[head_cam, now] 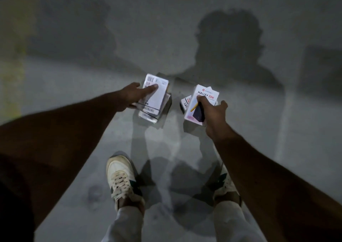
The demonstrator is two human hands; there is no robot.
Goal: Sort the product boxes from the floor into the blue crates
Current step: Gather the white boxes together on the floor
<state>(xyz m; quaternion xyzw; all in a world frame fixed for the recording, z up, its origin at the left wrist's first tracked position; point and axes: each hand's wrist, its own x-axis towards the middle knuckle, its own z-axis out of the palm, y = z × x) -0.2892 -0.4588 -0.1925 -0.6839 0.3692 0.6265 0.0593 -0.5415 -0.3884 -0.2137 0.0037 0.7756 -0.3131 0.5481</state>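
Two small heaps of white product boxes lie on the grey floor ahead of my feet. My left hand [132,96] holds the top white box with barcode labels [157,93] on the left stack [148,114], thumb laid across its face. My right hand [212,114] grips a white box printed "HALLEY 20K" [203,95], tilted up, fingers curled over its front. Another white box [185,102] lies partly hidden behind and left of it. No blue crate is in view.
My two white sneakers stand on the floor, the left one [122,178] and the right one [225,184] below the boxes. Shadows of people fall across the dim concrete. A yellowish mark [13,71] runs along the left edge.
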